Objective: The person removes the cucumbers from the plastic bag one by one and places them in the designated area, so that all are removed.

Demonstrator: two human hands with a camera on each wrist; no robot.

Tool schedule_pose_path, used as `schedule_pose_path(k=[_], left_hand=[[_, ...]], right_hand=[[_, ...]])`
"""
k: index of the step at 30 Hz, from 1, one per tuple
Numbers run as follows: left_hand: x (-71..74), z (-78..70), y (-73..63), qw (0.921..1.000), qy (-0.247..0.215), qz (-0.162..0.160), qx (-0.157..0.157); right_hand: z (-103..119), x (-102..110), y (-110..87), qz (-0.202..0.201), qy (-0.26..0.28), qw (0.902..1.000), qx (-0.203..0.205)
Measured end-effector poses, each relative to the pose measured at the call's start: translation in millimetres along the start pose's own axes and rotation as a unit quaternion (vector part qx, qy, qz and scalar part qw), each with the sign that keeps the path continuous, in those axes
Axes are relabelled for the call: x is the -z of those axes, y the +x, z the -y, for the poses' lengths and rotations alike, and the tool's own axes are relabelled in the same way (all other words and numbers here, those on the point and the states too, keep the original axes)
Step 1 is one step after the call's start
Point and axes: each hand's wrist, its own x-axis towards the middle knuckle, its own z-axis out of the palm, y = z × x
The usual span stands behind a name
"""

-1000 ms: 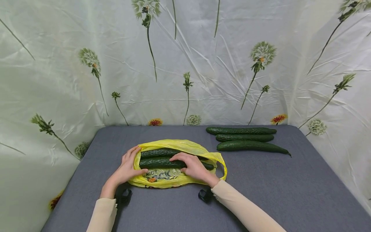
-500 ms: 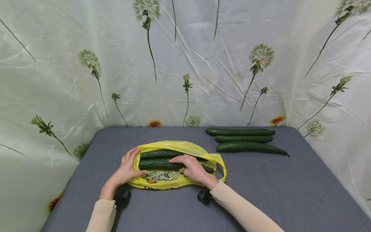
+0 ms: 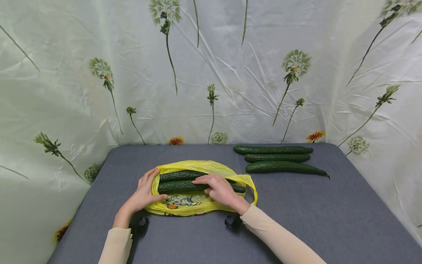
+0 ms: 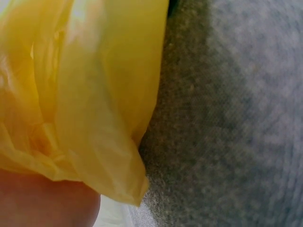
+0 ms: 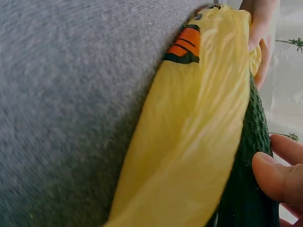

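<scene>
A yellow plastic bag (image 3: 217,167) lies on its side on the grey table, its mouth facing up and its handle loop at the right. Inside lie two long dark green cucumbers side by side. My left hand (image 3: 144,192) holds the bag's left end, fingers at the far rim and thumb at the near side. My right hand (image 3: 221,189) reaches over the near rim and grips the front cucumber (image 3: 181,186), covering part of it. Behind it is the rear cucumber (image 3: 181,175). In the right wrist view, the thumb (image 5: 270,172) presses against the front cucumber.
Three more cucumbers (image 3: 287,167) lie in a row at the table's back right. The grey table (image 3: 313,220) ends at a white curtain (image 3: 184,117) printed with flowers. A black wrist device (image 3: 233,222) sits beneath the right wrist, another (image 3: 140,224) under the left.
The front cucumber's right tip has shifted slightly to the right and up in the bag. Both hands stay nearly where they were.
</scene>
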Motion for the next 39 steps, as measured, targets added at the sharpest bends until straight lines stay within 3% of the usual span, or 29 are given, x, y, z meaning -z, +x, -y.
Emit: schedule_pose_path(k=[15,39], left_hand=[[3.3,-4.5,-1.9,1.0000,-0.002,0.008,0.003],[2.6,-3.9,-0.5,1.0000,-0.005,0.004,0.000]], right_hand=[[-4,20,-5.4,-0.014,-0.019,0.9997,-0.005],[-32,45,-29.3,-0.018,0.054,0.9984,-0.008]])
